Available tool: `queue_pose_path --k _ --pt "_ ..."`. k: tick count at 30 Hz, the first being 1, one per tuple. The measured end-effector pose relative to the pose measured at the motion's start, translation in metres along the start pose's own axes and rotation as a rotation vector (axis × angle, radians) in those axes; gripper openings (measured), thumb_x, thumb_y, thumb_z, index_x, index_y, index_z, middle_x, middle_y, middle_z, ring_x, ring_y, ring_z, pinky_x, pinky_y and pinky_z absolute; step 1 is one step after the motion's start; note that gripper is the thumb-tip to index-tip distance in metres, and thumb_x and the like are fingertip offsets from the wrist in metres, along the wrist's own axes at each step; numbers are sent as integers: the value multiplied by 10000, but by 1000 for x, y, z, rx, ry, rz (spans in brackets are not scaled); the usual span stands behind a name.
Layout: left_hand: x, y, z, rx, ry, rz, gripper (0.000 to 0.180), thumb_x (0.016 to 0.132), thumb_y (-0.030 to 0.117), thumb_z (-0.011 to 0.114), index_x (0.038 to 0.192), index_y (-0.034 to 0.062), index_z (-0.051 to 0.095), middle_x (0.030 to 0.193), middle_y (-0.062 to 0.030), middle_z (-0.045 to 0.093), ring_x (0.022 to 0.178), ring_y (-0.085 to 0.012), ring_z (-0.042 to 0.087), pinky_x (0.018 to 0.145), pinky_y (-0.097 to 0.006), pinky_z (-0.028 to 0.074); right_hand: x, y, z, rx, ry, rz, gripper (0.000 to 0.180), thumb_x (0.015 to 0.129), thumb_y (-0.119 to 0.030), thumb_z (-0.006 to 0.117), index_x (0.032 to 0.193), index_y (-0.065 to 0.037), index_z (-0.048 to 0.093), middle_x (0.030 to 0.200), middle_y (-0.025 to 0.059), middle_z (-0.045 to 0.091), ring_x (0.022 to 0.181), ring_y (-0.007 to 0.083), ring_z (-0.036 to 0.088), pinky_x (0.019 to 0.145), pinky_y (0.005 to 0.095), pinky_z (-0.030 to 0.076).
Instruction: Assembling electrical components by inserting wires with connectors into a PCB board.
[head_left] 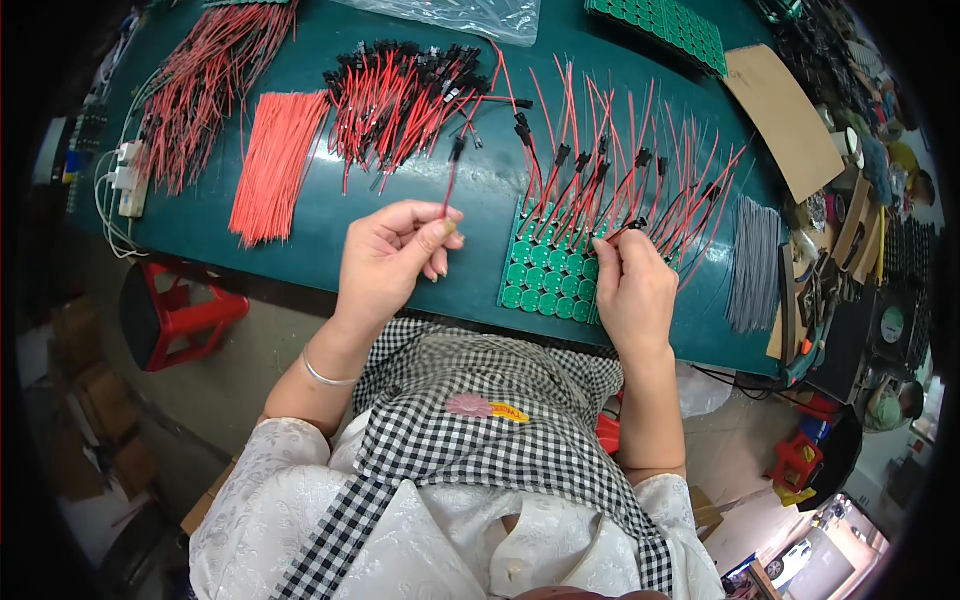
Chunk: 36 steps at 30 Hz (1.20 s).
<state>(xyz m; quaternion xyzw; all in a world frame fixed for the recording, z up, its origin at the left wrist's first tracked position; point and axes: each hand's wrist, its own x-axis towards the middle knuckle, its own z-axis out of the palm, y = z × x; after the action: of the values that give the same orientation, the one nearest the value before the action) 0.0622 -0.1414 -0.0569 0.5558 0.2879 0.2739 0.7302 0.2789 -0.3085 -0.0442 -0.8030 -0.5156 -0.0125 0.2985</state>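
Observation:
My left hand (392,252) pinches a red-and-black wire lead with a black connector (452,168), held upright above the green table. My right hand (630,282) rests on a green panel of round circuit boards (538,278) and pinches another red-and-black lead (632,227) at the panel's top edge. Several such leads (640,170) stand up from the panel's upper rows, fanning away from me.
A heap of connector leads (400,95), a flat bundle of plain red wires (272,162) and another red-black heap (200,85) lie at the left. Grey wires (752,262), cardboard (782,118), a second green panel (668,27), a plastic bag (470,15) and a red stool (180,315) surround.

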Motion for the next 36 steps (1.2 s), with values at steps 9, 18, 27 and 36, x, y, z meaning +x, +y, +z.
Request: queue_pose_path --k 9,18,27,36 --pt "-11 5 16 79 51 -38 138 1004 89 601 1078 16 691 833 -49 726 623 -53 597 565 -228 495 -4 -9 5 12 121 72 133 899 -109 734 838 -31 645 738 149 636 600 300 613 571 388 493" --pt "-16 -18 12 255 75 360 138 981 92 633 1041 -17 692 852 -75 739 672 -122 664 624 -280 532 -16 -15 10 140 196 126 121 941 -76 692 872 2 632 699 64 602 566 148 546 516 269 437" --pt "-28 -12 40 333 -257 678 75 917 72 687 960 15 667 788 -104 633 675 -303 629 568 -391 485 -42 -31 -1 638 -471 303 264 974 -201 672 1132 9 694 905 83 688 769 168 628 731 309 521" --pt "-25 -17 37 372 -228 670 76 926 81 681 912 19 639 768 -98 610 658 -304 620 553 -395 474 -41 -44 -4 592 -435 493 281 1014 -272 613 1064 -4 682 894 72 675 779 157 606 687 311 483"
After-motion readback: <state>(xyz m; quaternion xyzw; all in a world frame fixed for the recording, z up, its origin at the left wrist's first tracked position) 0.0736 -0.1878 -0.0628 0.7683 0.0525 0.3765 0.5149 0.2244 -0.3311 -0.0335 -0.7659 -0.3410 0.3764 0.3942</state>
